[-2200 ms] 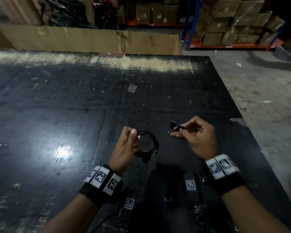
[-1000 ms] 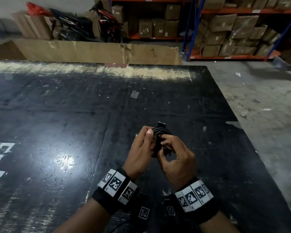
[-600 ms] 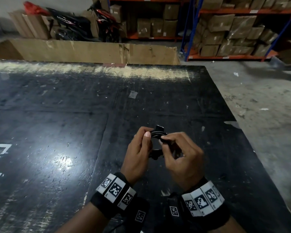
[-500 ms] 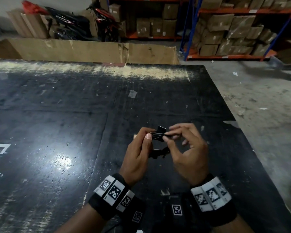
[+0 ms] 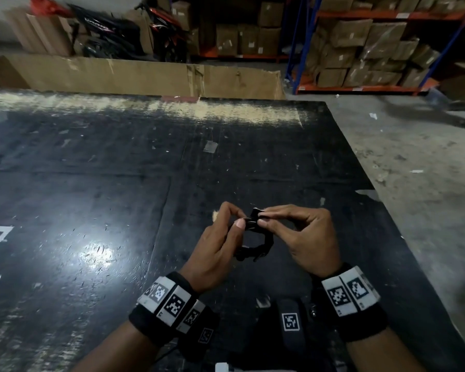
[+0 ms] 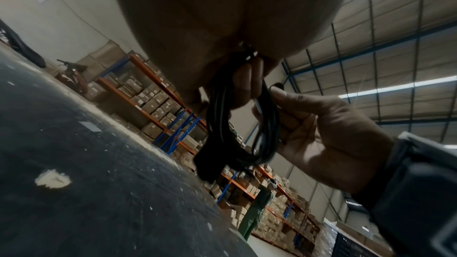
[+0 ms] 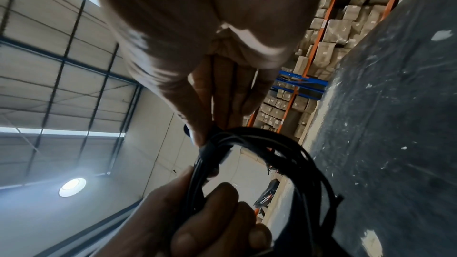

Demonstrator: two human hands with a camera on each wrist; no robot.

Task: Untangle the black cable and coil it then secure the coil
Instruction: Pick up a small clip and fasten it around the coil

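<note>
The black cable (image 5: 255, 249) is wound into a small coil held just above the dark table (image 5: 118, 183), near its front. My left hand (image 5: 240, 218) pinches the coil's upper left side between thumb and fingers. My right hand (image 5: 263, 217) pinches a short black strap (image 5: 256, 212) at the top of the coil. In the right wrist view the strap (image 7: 210, 152) wraps round the bundled cable (image 7: 304, 165), with my left hand (image 7: 205, 222) curled round the loops below. In the left wrist view the coil (image 6: 268, 124) hangs from my fingers (image 6: 247, 85) with a plug end low.
A small pale chip (image 5: 214, 215) marks the table just left of my hands. The table's right edge (image 5: 387, 210) drops to a concrete floor. Flat cardboard (image 5: 145, 76) stands behind the table, with shelves of boxes (image 5: 373, 41) and a motorbike (image 5: 110, 30) beyond.
My right hand carried the strap from the right over to the coil, and both hands came together on it. Over the last half second the right fingers shifted on the strap at the coil's top.
</note>
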